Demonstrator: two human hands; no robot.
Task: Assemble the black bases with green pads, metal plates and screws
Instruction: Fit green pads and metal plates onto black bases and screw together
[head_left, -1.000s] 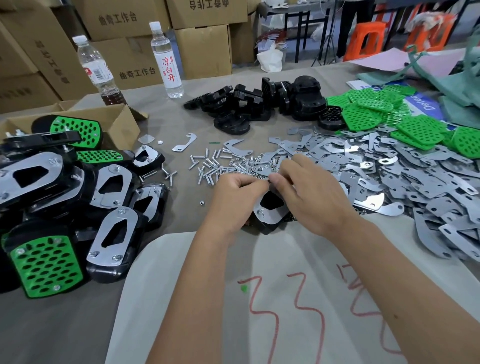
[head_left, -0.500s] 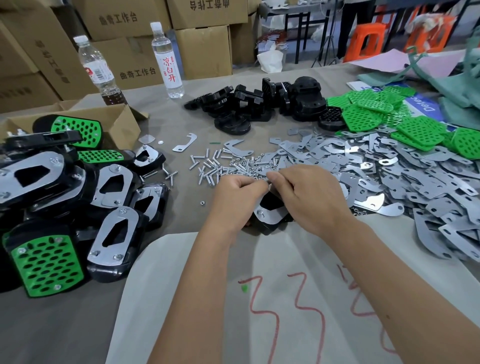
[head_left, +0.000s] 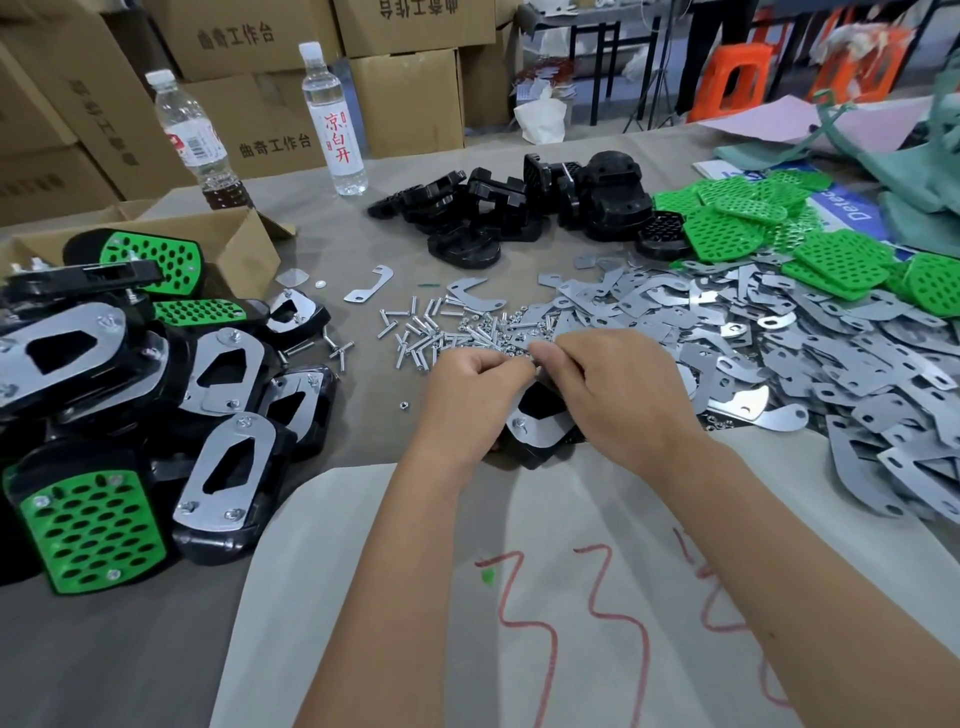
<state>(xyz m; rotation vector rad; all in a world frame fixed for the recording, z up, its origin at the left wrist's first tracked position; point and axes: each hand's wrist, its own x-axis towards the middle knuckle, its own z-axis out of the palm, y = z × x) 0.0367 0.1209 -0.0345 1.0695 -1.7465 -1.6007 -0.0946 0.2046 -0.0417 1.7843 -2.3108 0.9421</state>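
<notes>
Two bottles (head_left: 332, 119) behind loose screws (head_left: 441, 332).

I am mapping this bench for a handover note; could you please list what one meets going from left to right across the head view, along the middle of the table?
Pile of finished bases → loose screws → left hand → right hand → heap of metal plates.

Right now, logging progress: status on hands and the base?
Both hands pinching at one spot. Black base beneath, plate on. Pinched part hidden. Nothing blocking.
</notes>
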